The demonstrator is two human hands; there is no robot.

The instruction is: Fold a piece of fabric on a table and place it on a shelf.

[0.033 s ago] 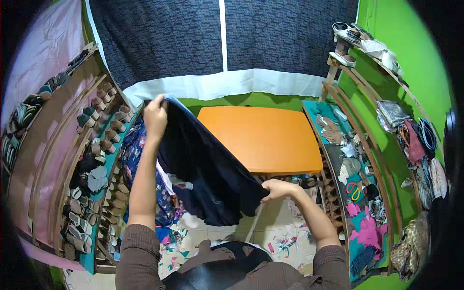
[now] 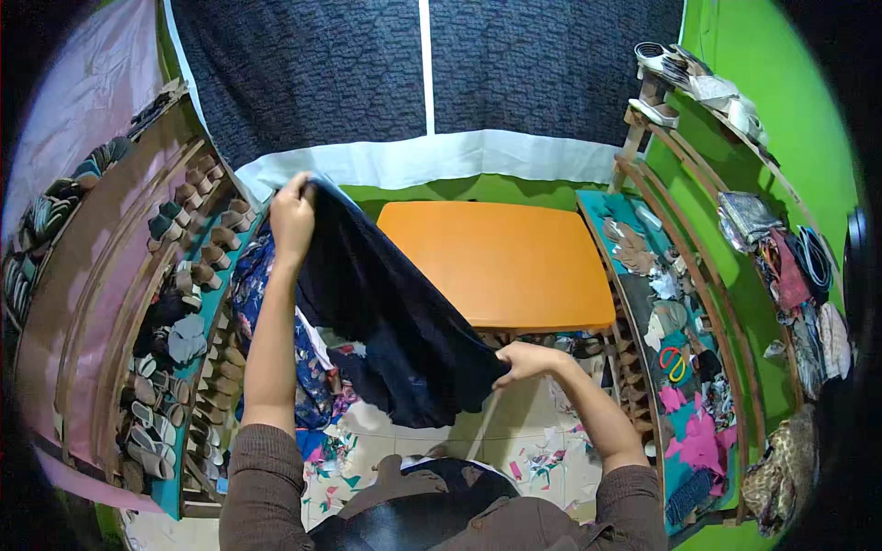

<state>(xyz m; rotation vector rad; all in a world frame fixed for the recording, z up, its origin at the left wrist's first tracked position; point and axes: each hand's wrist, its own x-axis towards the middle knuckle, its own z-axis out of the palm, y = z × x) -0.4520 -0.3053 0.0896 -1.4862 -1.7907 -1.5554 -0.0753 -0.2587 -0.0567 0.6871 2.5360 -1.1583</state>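
A large dark navy cloth (image 2: 381, 312) hangs slanting in the air between my two hands; what kind of cloth or garment it is does not show. My left hand (image 2: 291, 220), raised at the far left, is closed on its upper corner. Lower down on the right, my right hand (image 2: 528, 362) pinches the opposite edge. The cloth sags between them, its lower folds hanging over the floor. Behind my left forearm lies a blue flowered fabric (image 2: 312, 390), partly hidden by the arm and the dark cloth.
An orange table (image 2: 496, 262) stands ahead, just beyond the cloth. Shoe racks (image 2: 197, 344) with many shoes line the left side. On the right, a shelf (image 2: 684, 441) bears fabric scraps and red and yellow-handled scissors (image 2: 675, 365). Colourful scraps (image 2: 542, 459) litter the tiled floor.
My left hand has shifted very slightly up and to the left. Both hands keep their hold on the dark cloth, whose hanging folds have swayed a little.
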